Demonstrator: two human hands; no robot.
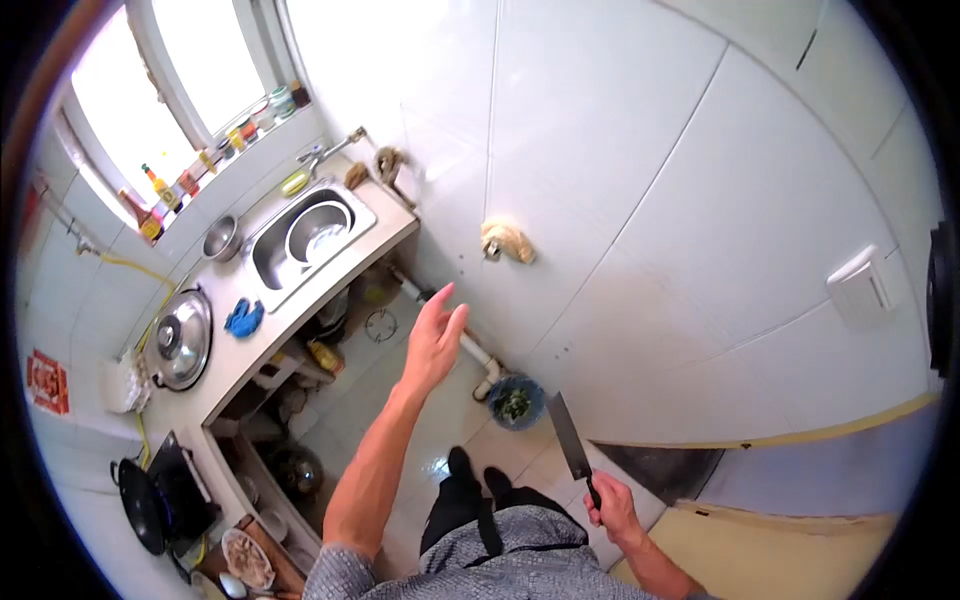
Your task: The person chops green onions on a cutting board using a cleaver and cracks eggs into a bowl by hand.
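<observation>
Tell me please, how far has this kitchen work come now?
Already done, it seems: the leafy greens are gathered in the blue basin. In hand: the right hand grips the knife; the left hand is open, holding nothing. Left: perhaps any cutting, as the blade touches no food. More I cannot tell.

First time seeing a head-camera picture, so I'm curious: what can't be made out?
All in the head view:
- Under the domed lid: hidden by it.
- Labels on the bottles: too small.
- Part of the knife's handle: covered by the right hand.
- Outside the windows: lost in glare.
</observation>
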